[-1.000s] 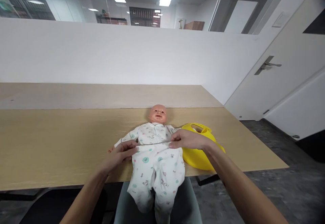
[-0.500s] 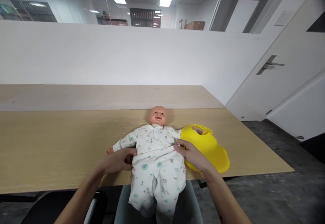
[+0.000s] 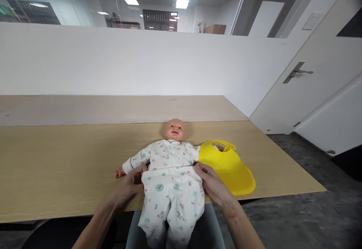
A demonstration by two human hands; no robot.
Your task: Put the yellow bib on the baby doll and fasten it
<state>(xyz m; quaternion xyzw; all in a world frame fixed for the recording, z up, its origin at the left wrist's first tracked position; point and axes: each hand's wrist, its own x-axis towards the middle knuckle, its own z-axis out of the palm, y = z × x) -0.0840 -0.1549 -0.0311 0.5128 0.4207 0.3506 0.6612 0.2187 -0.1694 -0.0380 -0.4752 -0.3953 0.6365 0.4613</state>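
Note:
A baby doll in a white printed sleepsuit lies face up on the wooden table, head away from me, legs hanging over the near edge. My left hand grips the doll's waist from the left, fingers curled onto the fabric. My right hand holds the waist on the other side, fingers pressed against the trousers. A yellow silicone bib lies flat on the table just right of the doll, touching its arm.
A white partition wall runs behind the table. A white door with a lever handle stands to the right. A grey chair seat sits below the doll's legs, at the table's near edge.
Both hands slid from the doll's shirt hem down to the sides of its waist. The right hand came off the bib, which now lies fully in view.

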